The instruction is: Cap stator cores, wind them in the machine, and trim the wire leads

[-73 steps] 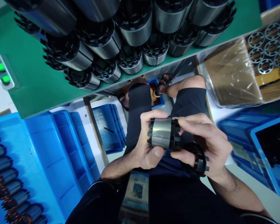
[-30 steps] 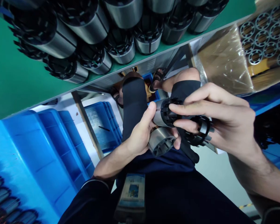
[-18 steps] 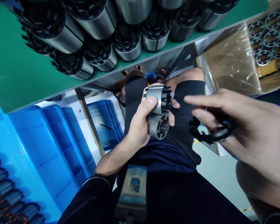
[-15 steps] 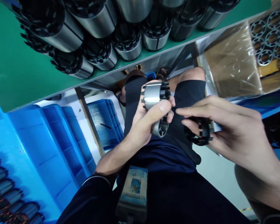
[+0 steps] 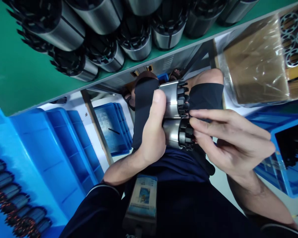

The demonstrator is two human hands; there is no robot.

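Above my lap, my left hand (image 5: pixel 151 135) is wrapped around two metal stator cores, its thumb across the upper one. The upper stator core (image 5: pixel 171 99) has black plastic teeth sticking out of its right end. Just below it lies the lower stator core (image 5: pixel 171 133), with a black toothed plastic ring (image 5: pixel 185 134) at its right end. My right hand (image 5: pixel 235 138) has its fingers and thumb closed on that ring. Whether the ring is fully seated cannot be seen.
Several stator cores with black toothed ends (image 5: pixel 169 34) stand on the green table (image 5: pixel 27 76) ahead. Blue bins (image 5: pixel 47 148) are at left, with wound cores in one. At right are a plastic-lined carton (image 5: pixel 255 66) with metal rings and a blue crate (image 5: pixel 280 165).
My right hand has moved left, bringing the black ring to the lower core's end. My left hand has turned the two cores so their ends face right.
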